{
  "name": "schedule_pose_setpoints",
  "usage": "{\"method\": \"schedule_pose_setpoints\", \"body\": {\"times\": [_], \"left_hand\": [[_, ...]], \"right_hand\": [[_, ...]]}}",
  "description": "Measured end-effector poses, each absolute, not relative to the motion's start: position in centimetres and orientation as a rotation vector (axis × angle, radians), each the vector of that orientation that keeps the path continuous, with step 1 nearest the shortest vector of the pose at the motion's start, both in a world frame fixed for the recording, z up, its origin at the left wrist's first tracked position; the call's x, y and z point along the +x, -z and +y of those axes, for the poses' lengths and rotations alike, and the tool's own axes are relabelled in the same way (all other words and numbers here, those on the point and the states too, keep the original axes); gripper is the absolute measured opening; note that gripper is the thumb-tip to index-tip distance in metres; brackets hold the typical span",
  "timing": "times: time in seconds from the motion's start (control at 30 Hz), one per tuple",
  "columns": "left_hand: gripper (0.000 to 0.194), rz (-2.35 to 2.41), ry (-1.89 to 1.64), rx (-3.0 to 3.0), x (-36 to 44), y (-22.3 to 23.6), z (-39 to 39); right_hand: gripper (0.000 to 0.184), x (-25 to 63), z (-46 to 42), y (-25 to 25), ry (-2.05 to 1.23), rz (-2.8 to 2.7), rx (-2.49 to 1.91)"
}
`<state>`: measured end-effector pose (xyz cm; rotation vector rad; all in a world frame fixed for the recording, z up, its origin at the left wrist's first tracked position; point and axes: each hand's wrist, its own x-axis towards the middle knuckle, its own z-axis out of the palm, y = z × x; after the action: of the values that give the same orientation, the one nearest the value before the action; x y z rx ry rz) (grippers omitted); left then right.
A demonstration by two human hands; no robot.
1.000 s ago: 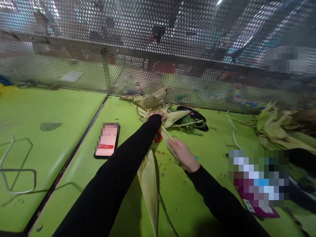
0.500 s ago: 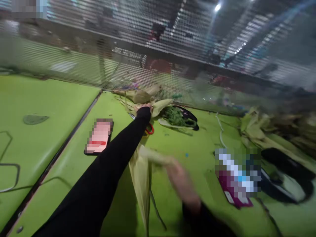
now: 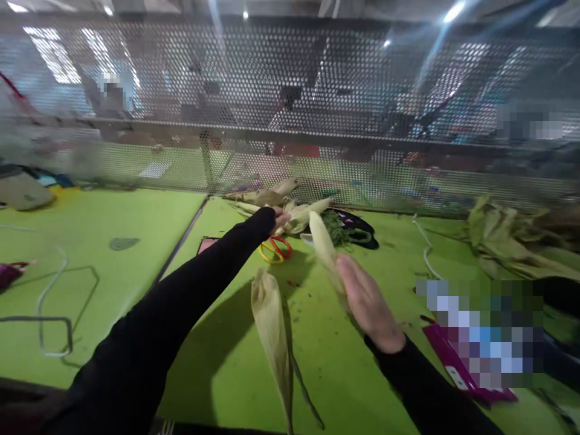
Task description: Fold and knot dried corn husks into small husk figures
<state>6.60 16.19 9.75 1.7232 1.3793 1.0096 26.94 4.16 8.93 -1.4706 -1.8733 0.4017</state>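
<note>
At the back of the green table, my left hand (image 3: 281,219) reaches into a heap of pale corn husks (image 3: 301,216). Its fingers are bent against the heap and partly hidden, closed on a husk as far as they show. My right hand (image 3: 367,299) is closed around a long pale-green corn husk (image 3: 322,238) that points up and away from me. Between my arms another husk (image 3: 272,326) lies on the table, its narrow end towards me, beside a thin dark stem. Scissors with red and yellow handles (image 3: 277,249) lie just below my left wrist.
Green shreds (image 3: 338,228) and a dark patterned thing (image 3: 362,229) lie right of the heap. More husks (image 3: 493,238) are piled far right, near a purple packet (image 3: 466,368) and a white cord (image 3: 426,244). A perforated metal screen (image 3: 272,78) stands along the back; a phone (image 3: 207,244) is mostly behind my left sleeve.
The view has tilted up and shifted. My right hand, blurred before, has moved forward towards the heap with its husk, away from the husk lying in front. My left hand stays at the heap.
</note>
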Motion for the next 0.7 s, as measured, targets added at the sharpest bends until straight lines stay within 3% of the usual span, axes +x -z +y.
{"method": "schedule_pose_setpoints", "body": {"times": [0.07, 0.1, 0.17, 0.3, 0.37, 0.5, 0.6, 0.7], "left_hand": [[0.052, 1.323, -0.932, 1.644, 5.6, -10.0, 13.3], [0.055, 1.281, -0.895, 1.578, 5.0, -10.1, 11.8], [0.043, 1.084, -0.859, 1.232, 3.5, -10.1, 9.1], [0.056, 0.858, -1.134, 0.741, 0.4, -9.6, 5.5], [0.054, 0.813, -1.202, 0.699, -0.7, -8.9, 4.5], [0.031, 0.888, -1.328, 0.914, -1.4, -7.1, 3.0], [0.02, 0.893, -1.324, 1.002, -1.0, -6.3, 2.1], [0.018, 0.841, -1.252, 1.041, -0.7, -6.0, 1.6]], "right_hand": [[0.049, 25.1, 4.3, -9.3, -0.141, -2.03, -1.381], [0.045, 24.0, 4.1, -9.4, 0.009, -2.105, -1.319], [0.039, 21.6, 3.3, -9.4, 0.288, -2.221, -1.205], [0.038, 17.4, 1.1, -9.0, 0.576, -2.319, -1.268], [0.04, 15.8, 0.1, -8.8, 0.582, -2.358, -1.313], [0.043, 14.2, -1.5, -9.0, 0.428, -2.469, -1.207], [0.055, 14.3, -1.5, -9.5, 0.359, -2.348, -1.268], [0.059, 14.7, -0.7, -9.8, 0.094, -2.19, -1.369]]}}
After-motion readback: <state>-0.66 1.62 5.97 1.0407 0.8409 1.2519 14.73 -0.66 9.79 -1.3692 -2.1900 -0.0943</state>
